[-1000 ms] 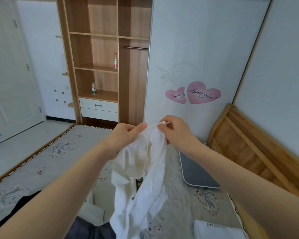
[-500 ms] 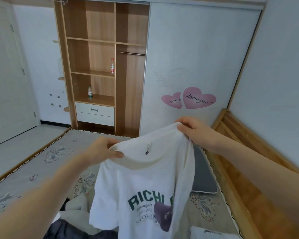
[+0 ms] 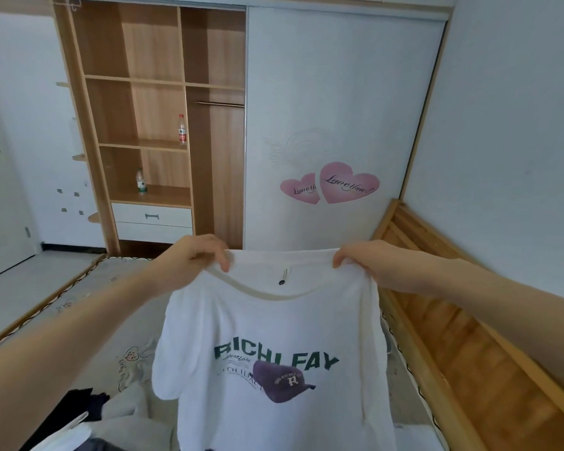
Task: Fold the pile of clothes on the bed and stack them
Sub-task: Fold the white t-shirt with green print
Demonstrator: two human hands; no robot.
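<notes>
since we want it hanging flat before folding, our left hand (image 3: 198, 255) and right hand (image 3: 360, 258), held apart, each pinch a shoulder of the white shirt (image 3: 274, 362) above the bed (image 3: 88, 307).

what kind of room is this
Most likely a bedroom: a bed with a wooden frame, an open wardrobe with a hanging rail, and a t-shirt being held up.

Wardrobe (image 3: 163, 125), two bottles (image 3: 182, 129), heart stickers (image 3: 331, 185)
</notes>
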